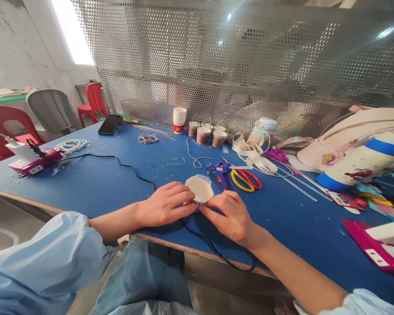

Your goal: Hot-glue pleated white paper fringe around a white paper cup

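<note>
A round white piece (202,189) with a pleated, frilled rim is held near the table's front edge. My left hand (169,203) grips its left side, fingers curled over the edge. On the right, my right hand (228,214) pinches the lower right rim with thumb and fingertips. Just behind the piece lies a blue glue gun (221,169) with a clear stick in its back. Scissors (246,180) with yellow and red handles rest to its right.
Behind stand small brown cups (203,134) and stacked paper cups (179,120). A black cord (131,166) crosses the blue table (95,175). Power strips (36,162) sit at both sides. A phone (110,124), ribbon, bottles and a pink bag (341,131) lie around.
</note>
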Demonstrator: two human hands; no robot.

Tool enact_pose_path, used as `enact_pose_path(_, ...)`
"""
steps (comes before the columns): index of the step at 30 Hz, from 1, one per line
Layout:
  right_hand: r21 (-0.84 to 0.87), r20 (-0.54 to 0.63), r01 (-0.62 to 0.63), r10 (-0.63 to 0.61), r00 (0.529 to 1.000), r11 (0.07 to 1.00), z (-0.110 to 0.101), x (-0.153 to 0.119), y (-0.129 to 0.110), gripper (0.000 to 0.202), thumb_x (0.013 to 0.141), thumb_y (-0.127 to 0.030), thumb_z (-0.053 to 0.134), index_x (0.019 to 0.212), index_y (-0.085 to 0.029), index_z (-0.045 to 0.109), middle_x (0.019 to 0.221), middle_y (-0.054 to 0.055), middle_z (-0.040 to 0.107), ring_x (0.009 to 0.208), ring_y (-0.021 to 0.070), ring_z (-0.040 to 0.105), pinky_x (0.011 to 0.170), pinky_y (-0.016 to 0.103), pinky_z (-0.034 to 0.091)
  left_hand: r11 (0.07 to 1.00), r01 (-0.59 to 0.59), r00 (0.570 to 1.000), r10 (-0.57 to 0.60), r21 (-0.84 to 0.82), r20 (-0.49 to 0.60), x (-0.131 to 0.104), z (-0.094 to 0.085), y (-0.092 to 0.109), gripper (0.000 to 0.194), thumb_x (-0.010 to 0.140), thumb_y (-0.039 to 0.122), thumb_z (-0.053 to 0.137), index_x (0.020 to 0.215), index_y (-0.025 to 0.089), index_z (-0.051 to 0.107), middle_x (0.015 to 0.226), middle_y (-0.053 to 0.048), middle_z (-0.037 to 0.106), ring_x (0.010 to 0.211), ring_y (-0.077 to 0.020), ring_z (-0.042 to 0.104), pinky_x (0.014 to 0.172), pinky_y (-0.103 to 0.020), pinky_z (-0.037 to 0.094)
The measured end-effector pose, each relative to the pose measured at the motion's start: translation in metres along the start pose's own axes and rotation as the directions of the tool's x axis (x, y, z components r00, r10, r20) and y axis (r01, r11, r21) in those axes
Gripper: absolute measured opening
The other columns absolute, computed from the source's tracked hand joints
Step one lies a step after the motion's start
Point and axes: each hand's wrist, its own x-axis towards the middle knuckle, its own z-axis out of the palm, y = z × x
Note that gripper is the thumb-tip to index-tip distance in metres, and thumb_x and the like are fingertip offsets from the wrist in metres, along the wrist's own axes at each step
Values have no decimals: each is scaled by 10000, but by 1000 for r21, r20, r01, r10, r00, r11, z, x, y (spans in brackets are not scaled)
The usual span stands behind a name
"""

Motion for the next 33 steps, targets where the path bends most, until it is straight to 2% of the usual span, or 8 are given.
enact_pose_path(4, 108, -29, -71, 75, 997, 992, -5, 3, -4, 296, 842, -143, 582, 1127, -208, 627, 872, 54, 687, 792, 173, 645, 765, 368, 483, 990, 96, 993, -102, -100, -63, 1, -2, 4, 163, 867, 121, 500, 1005, 176, 567, 947, -98, 673, 913, -193, 628, 804, -346, 544)
enact_pose_path(7, 239, -94, -222, 250, 964, 945, -12, 10, -8, 360, 835, -119, 560, 1181, -215, 589, 932, 69, 677, 814, 186, 646, 727, 354, 511, 928, 275, 942, -312, -253, -121, 9, -10, 7, 202, 868, 107, 499, 1047, 181, 557, 1003, -115, 655, 955, -197, 623, 819, -359, 547)
enact_pose_path(11, 323, -122, -388, 445, 887, 863, -19, 34, -6, 287, 886, -95, 512, 1113, -251, 592, 984, 67, 657, 904, 197, 638, 794, 362, 531, 694, 509, 771, -630, -509, -88, 36, -16, 3, 198, 906, 93, 431, 1004, 189, 574, 967, -79, 660, 913, -162, 639, 817, -328, 543)
enact_pose_path(13, 341, -114, -434, 495, 861, 834, -18, 48, -1, 252, 907, -93, 484, 1073, -250, 590, 996, 65, 651, 919, 192, 639, 817, 359, 533, 512, 607, 664, -747, -608, 35, 50, -13, -2, 188, 881, 78, 430, 962, 185, 562, 867, -37, 662, 798, -140, 648, 740, -296, 550)
enact_pose_path(15, 341, -75, -474, 526, 847, 812, -15, 59, 4, 227, 909, -85, 469, 1020, -237, 596, 970, 58, 651, 899, 180, 644, 789, 330, 542, 411, 673, 621, -766, -614, 168, 59, -8, -7, 173, 827, 50, 454, 901, 179, 542, 778, -4, 654, 702, -128, 635, 659, -268, 532)
enact_pose_path(18, 302, 36, -515, 530, 847, 802, -12, 63, 8, 185, 871, -67, 511, 930, -220, 598, 880, 33, 656, 820, 164, 650, 719, 286, 538, 494, 736, 641, -728, -463, 242, 60, -2, -11, 186, 741, 15, 485, 810, 179, 538, 741, 7, 644, 679, -134, 600, 630, -262, 493)
enact_pose_path(23, 116, 155, -466, 448, 881, 877, -13, 51, 4, 131, 871, -103, 535, 912, -212, 594, 837, 29, 692, 748, 183, 653, 668, 316, 497, 691, 657, 753, -622, -302, 215, 46, 0, -8, 163, 740, 41, 520, 803, 178, 581, 790, -23, 652, 773, -172, 594, 708, -300, 500)
enact_pose_path(33, 31, 151, -376, 368, 918, 926, -25, 36, -14, 245, 804, -55, 482, 979, -184, 598, 1036, 102, 689, 965, 250, 633, 850, 437, 505, 748, 567, 824, -502, -346, 264, 36, -17, 0, 287, 774, 52, 473, 996, 143, 630, 1035, -104, 676, 1003, -225, 607, 913, -398, 502)
